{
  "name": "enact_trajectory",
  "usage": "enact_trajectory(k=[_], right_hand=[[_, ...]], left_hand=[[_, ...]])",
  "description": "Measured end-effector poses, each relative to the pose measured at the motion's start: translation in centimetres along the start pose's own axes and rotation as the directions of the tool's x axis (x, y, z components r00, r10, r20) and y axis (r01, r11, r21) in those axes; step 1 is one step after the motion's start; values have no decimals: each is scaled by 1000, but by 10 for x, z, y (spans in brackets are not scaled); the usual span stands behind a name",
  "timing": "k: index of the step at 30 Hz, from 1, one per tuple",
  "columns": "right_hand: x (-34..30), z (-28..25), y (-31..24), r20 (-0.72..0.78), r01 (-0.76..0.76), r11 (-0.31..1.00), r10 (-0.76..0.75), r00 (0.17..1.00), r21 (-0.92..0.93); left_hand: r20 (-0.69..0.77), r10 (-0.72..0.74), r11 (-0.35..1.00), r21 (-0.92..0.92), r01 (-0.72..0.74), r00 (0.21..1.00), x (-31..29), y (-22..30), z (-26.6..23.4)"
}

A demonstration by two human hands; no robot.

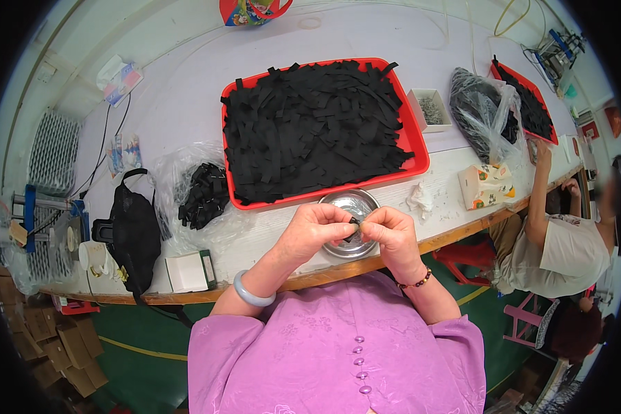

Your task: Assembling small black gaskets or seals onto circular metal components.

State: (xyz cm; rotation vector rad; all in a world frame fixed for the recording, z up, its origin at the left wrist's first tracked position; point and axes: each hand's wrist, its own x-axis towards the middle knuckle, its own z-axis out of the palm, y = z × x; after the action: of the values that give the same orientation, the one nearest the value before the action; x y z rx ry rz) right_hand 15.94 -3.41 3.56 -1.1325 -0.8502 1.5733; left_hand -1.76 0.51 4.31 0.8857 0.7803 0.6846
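The strips [314, 127] looked like matt black cloth, heaped in a glossy red plastic tray [421, 148]. The little bowl [352, 203] was shiny metal, the bags [169, 179] crinkly clear plastic, the bench [186, 96] smooth and pale.

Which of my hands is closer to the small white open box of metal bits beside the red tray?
Right. The right hand sits below and slightly left of the small white open box; the left hand lies farther left, over the round metal dish.

black bag [134, 234], tissue pack [486, 186], maybe clips in box [431, 109]
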Motion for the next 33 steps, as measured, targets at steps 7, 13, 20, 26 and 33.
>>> enact_trajectory(k=[7,13,20,26,33], right_hand=[[3,1,1,56,-118,987,112,992,111],[7,-2,3,103,-88,977,69,992,194],[11,-10,13,184,-85,928,18,983,364],[15,-12,21,227,-80,906,-19,974,417],[13,-12,18,266,-105,910,-6,964,401]], left_hand=[[9,-34,998,46,33,999,1,-2,-2],[9,-39,998,-50,40,999,6,-7,-6],[43,-123,969,-208,129,992,6,-5,-5],[67,-159,959,-226,171,985,6,-6,-4],[77,-182,956,-218,195,980,4,-6,-4]])
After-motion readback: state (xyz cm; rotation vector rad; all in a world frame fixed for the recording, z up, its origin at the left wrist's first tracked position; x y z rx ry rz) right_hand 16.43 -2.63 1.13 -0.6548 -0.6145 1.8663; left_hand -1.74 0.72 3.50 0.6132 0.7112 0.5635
